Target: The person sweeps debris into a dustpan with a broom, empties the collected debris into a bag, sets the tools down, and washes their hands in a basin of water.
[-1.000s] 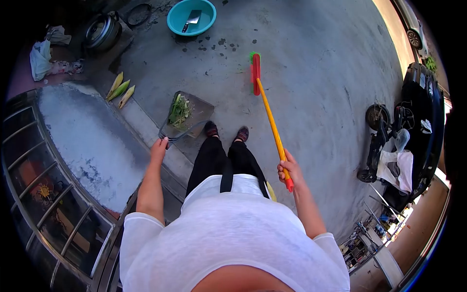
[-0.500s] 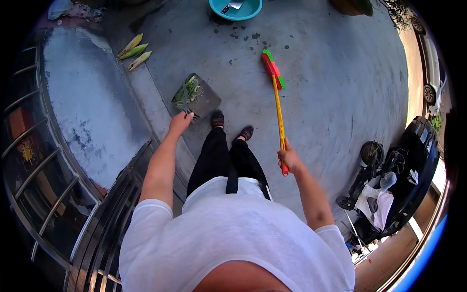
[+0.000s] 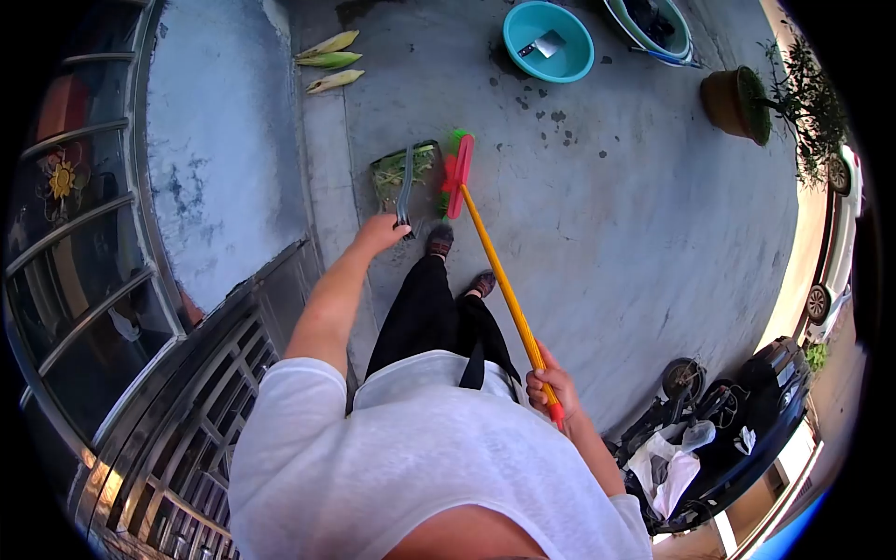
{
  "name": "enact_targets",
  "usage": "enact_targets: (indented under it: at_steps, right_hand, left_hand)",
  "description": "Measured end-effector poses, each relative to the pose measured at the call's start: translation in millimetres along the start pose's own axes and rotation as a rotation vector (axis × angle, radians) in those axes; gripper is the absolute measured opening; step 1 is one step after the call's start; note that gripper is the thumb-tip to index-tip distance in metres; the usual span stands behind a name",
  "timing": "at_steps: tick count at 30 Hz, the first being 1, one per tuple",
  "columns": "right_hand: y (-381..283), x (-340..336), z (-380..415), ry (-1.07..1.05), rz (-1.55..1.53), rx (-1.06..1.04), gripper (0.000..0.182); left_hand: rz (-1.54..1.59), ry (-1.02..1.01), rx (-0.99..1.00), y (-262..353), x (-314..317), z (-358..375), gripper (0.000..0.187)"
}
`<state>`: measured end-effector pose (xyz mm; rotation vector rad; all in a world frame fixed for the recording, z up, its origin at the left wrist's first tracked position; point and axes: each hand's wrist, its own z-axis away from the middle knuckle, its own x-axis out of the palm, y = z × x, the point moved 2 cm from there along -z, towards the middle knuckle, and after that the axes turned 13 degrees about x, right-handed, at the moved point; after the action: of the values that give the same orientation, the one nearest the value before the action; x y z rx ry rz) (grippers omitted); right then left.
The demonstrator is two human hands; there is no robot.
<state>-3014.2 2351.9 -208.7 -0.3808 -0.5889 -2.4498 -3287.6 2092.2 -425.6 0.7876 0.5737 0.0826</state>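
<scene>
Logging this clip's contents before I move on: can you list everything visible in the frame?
Dustpan: one, dark, green husks inside, on the concrete by the step.
Broom: one, red head, yellow handle, head beside the dustpan.
Corn cobs: three, yellow-green, on the step.
Basin: one, teal, cleaver inside.
Potted plant: one, brown pot.
Scooter: one, black, lower right.
Left hand: grips the dustpan handle.
Right hand: grips the broom handle.

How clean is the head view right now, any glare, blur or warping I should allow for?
Head view: strong fisheye, with black corners and the railing bowed at the left edge; daylight is even over the concrete floor, brighter toward the right rim; the dustpan, broom, left hand and right hand are all sharp, with no motion blur.
</scene>
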Motion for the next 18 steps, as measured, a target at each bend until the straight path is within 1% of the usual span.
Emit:
enact_targets:
  at_steps: [3,4,6,7,9,10,12,13,15,16,18]
  right_hand:
    - [-30,19,9,0.162,0.293,-0.062,0.068]
    - [-43,28,5,0.168,0.319,-0.059,0.068]
    - [-73,50,-7,0.379,0.76,-0.156,0.071]
    - [-91,61,-15,0.43,0.895,-0.17,0.071]
    - [-129,86,-38,0.527,1.164,-0.222,0.072]
    - [-146,98,-52,0.569,1.295,-0.257,0.071]
    - [-178,117,-82,0.665,1.54,-0.324,0.071]
    - [-190,129,-94,0.662,1.57,-0.32,0.071]
    - [-204,145,-111,0.809,1.863,-0.301,0.071]
    - [-208,146,-116,0.806,1.896,-0.304,0.071]
    - [-206,134,-119,0.833,2.019,-0.186,0.071]
  left_hand:
    - [0.059,0.046,-0.055,-8,-2,23,0.039]
    - [0.073,0.068,-0.061,-10,-1,28,0.039]
    - [0.024,0.104,-0.138,-18,2,40,0.04]
    - [0.04,0.13,-0.15,-19,4,44,0.04]
    - [0.137,0.276,-0.224,-21,7,50,0.04]
    - [0.155,0.297,-0.24,-23,11,51,0.04]
    - [0.246,0.453,-0.273,-29,17,46,0.041]
    - [0.262,0.474,-0.286,-30,19,42,0.041]
    - [0.267,0.592,-0.357,-31,24,34,0.041]
    - [0.282,0.616,-0.368,-29,22,30,0.041]
    - [0.327,0.617,-0.411,-27,25,29,0.041]
